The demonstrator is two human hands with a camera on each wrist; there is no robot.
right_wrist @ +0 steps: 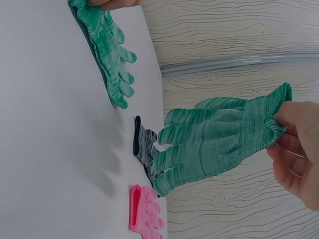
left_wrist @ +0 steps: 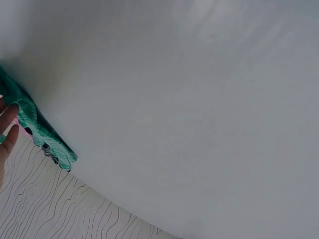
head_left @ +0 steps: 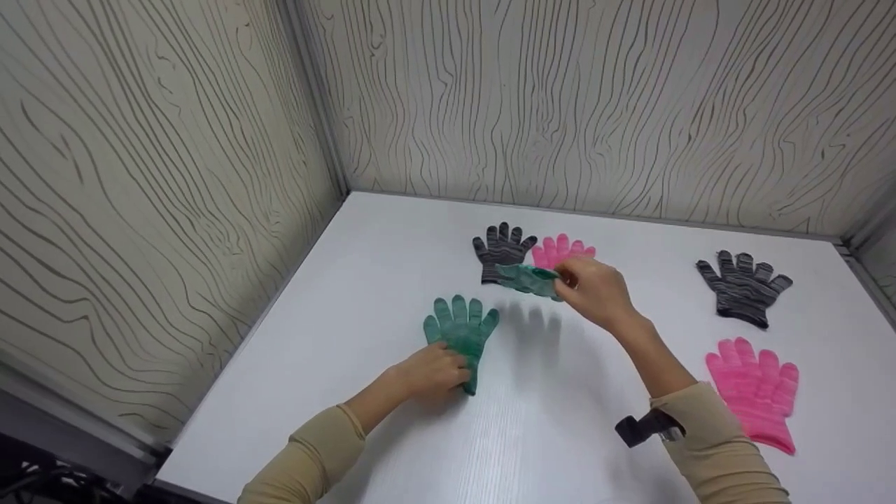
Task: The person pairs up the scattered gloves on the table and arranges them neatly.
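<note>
My right hand (head_left: pixel 595 288) pinches a green knit glove (right_wrist: pixel 214 142) by its cuff. In the right wrist view that glove stretches sideways from the grip, its fingers pointing left, above the table. A second green glove (head_left: pixel 458 325) lies spread on the table, fingers toward the back wall. My left hand (head_left: pixel 430 372) rests on its lower part near the cuff; the left wrist view has the fingertips (left_wrist: pixel 11 113) against the fabric. From the head camera, the raised glove overlaps a dark grey striped glove (head_left: pixel 502 246) and a pink glove (head_left: pixel 560 250) behind it.
On the right of the white table (head_left: pixel 336 301) lie another grey striped glove (head_left: pixel 745 283) and another pink glove (head_left: pixel 756 392), the pink one beside my right forearm. Wood-patterned panels (head_left: pixel 560 105) rise behind the table and along its left side.
</note>
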